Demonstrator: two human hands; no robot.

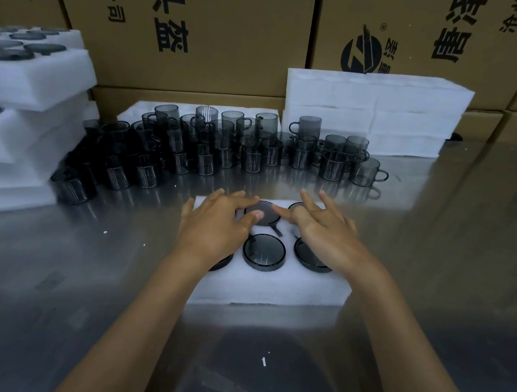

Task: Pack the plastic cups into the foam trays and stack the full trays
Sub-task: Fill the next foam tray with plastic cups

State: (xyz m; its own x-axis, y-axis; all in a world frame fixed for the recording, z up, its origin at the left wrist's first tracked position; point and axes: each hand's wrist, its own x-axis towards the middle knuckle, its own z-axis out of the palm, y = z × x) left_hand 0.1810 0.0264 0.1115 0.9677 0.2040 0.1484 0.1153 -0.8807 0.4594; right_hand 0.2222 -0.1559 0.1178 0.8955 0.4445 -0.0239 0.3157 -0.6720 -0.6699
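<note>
I see the foam tray point(269, 290) front-centre on the tabletop point(443, 259), w/ dark cups seated upside down in its pockets; one cup point(264, 251) sits centre-front. Left hand point(211, 225) lies flat, fingers straight, over the tray's left pockets, grip holding nothing. Right hand point(322, 233) same, fingers spread. Loose cups point(223, 149) crowd behind; filled trays point(23, 90) stacked far left.

White foam tray point(269, 290) filled; dark cups point(264, 251) seated upside down.
</note>
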